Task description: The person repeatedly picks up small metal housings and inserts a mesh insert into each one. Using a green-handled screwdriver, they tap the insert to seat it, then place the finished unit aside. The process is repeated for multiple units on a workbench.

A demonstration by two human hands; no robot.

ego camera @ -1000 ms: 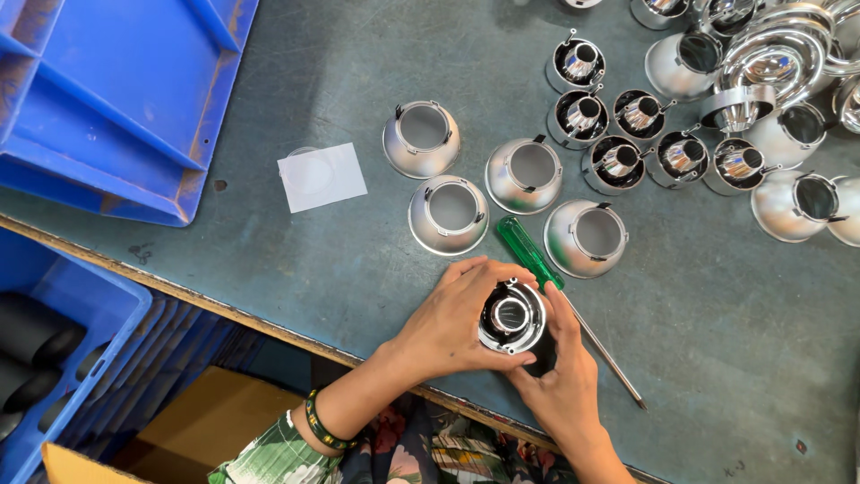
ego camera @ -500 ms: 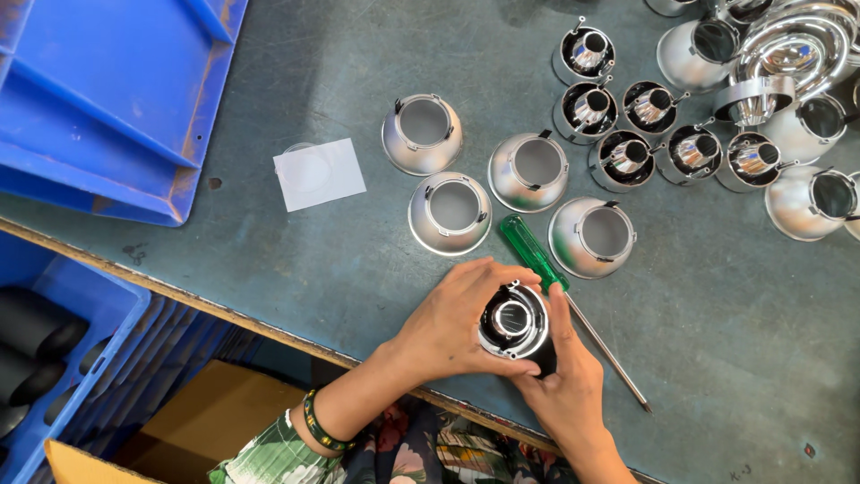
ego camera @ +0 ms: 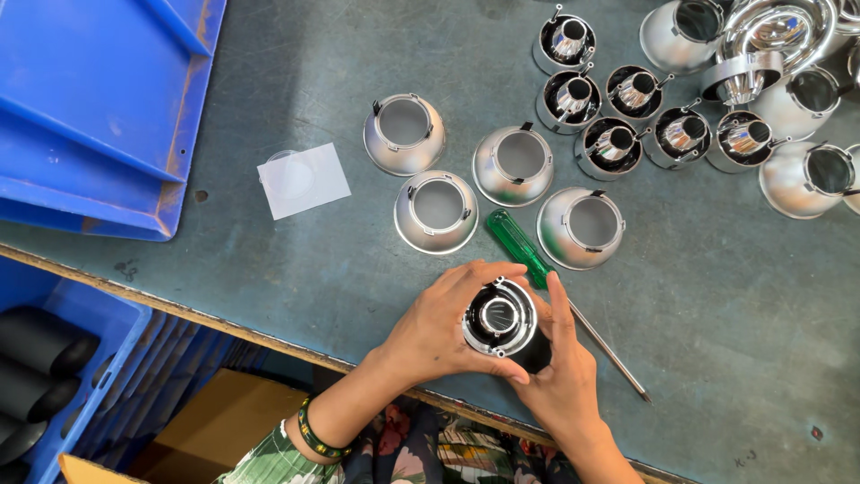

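Both hands hold one round lamp fitting [ego camera: 499,317], black outside with a chrome reflector ring inside, near the table's front edge. My left hand [ego camera: 439,323] cups it from the left, fingers curled over its rim. From the right, my right hand [ego camera: 564,367] grips it, the index finger pointing up along its side. A green-handled screwdriver [ego camera: 520,244] lies on the table just beyond the fitting, its shaft partly hidden under my right hand.
Several silver cone reflectors [ego camera: 437,210] stand upside down on the grey-green table [ego camera: 269,260], with several black-and-chrome fittings [ego camera: 618,143] behind them. A white paper square [ego camera: 303,180] lies left. A blue tray [ego camera: 98,99] sits far left; a blue crate [ego camera: 54,376] with black cylinders is below.
Both hands stay on the fitting with hardly any shift. The view has tilted slightly, so the table items sit a little lower in the picture.
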